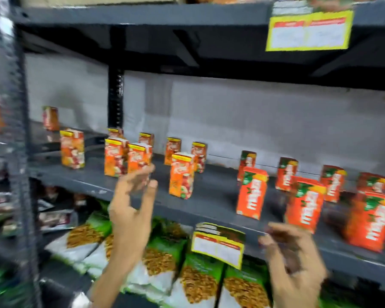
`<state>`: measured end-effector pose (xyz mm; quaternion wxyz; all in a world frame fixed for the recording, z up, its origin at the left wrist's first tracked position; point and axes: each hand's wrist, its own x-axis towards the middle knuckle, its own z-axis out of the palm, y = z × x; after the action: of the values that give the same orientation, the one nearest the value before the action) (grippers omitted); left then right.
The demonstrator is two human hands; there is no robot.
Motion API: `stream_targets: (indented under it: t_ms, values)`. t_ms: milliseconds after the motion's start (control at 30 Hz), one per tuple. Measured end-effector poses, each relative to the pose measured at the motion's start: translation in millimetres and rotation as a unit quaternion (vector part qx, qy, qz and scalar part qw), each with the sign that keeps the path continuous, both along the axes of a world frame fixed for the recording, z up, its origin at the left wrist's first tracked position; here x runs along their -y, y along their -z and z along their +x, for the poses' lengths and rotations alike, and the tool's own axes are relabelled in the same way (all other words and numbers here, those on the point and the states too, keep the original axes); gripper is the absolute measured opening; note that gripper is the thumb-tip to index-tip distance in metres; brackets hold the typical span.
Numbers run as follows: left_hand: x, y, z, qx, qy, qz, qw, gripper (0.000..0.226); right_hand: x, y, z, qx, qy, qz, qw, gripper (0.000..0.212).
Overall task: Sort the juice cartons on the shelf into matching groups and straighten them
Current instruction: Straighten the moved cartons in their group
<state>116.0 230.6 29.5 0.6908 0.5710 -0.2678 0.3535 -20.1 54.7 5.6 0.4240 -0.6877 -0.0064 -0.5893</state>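
Note:
Several juice cartons stand on a dark grey shelf [209,196]. On the left are orange cartons with yellow tops, among them a front pair [139,157] and a single one [181,175]. On the right are red-orange cartons with green leaf marks, such as one [251,193] and another [305,207]. My left hand [131,205] is raised just below the front pair, fingers spread, holding nothing. My right hand [293,263] is lower right, in front of the shelf edge, blurred, fingers loosely apart and empty.
A yellow price tag [218,245] hangs from the shelf edge, another [309,30] from the shelf above. Green and white snack bags [198,281] fill the shelf below. A perforated upright post [20,130] stands at left, with more goods beyond it.

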Motion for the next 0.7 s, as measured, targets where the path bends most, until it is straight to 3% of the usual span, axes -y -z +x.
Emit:
stream_targets:
  t_ms: [67,133,233,300,400,500,700]
  values:
    - [-52,-2,49,-0.026,-0.036,-0.061,0.997,0.018,-52,-1,45,-0.086,-0.063,-0.012,0.994,0.026]
    - [-95,-5,98,-0.038,-0.064,-0.056,0.996,0.022,-89,-7,87,-0.175,-0.105,-0.032,0.978,0.023]
    - [-130,-5,165,-0.134,-0.022,0.055,0.989,0.038,-134,-19,148,-0.265,-0.090,-0.083,0.956,0.031]
    - [-140,-9,201,-0.169,0.042,0.137,0.975,0.056,-154,-27,186,-0.307,-0.040,-0.098,0.946,0.047]
    - [-141,-13,237,-0.203,0.130,0.252,0.937,0.083,-167,-39,229,-0.375,0.013,-0.063,0.925,0.060]
    - [-138,-16,255,-0.198,0.168,0.357,0.897,0.104,-167,-48,258,-0.401,0.002,0.010,0.916,0.053]
    - [-134,-16,257,-0.155,0.219,0.361,0.893,0.063,-159,-42,262,-0.398,0.042,-0.001,0.917,0.039]
